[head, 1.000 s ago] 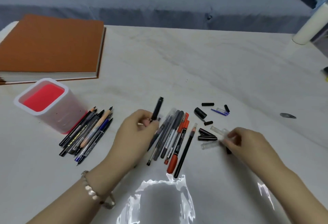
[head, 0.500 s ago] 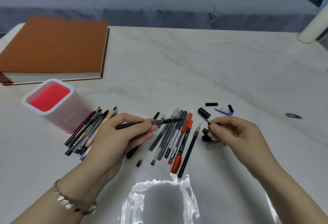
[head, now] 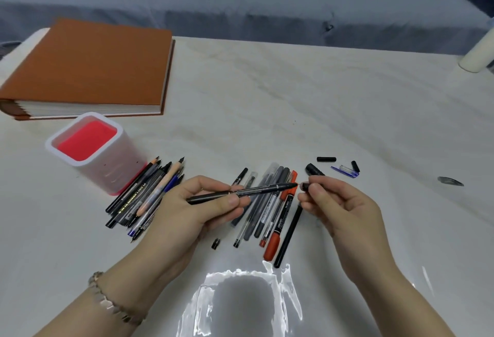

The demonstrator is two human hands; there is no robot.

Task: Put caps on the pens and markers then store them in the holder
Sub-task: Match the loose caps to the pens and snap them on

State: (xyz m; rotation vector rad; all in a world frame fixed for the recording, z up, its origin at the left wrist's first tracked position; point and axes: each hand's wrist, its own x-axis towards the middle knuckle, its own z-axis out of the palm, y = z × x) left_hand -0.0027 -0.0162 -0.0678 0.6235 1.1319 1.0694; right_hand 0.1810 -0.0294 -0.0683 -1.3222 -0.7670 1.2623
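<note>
Tabletop (head: 294,101): holder (head: 117,173) at left, no pens in it; pen piles (head: 144,197) beside it and at centre, unstored; left hand (head: 197,208) grips black pen (head: 240,192), right hand (head: 339,208) pinches cap (head: 304,186) near its tip; loose caps (head: 326,159) right of centre; task judged barely begun.

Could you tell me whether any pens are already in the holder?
No, the holder shows only its red bottom, and the pens lie beside it.

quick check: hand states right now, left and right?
Left hand: holding a black pen.
Right hand: pinching a small black cap by the pen's tip.
</note>
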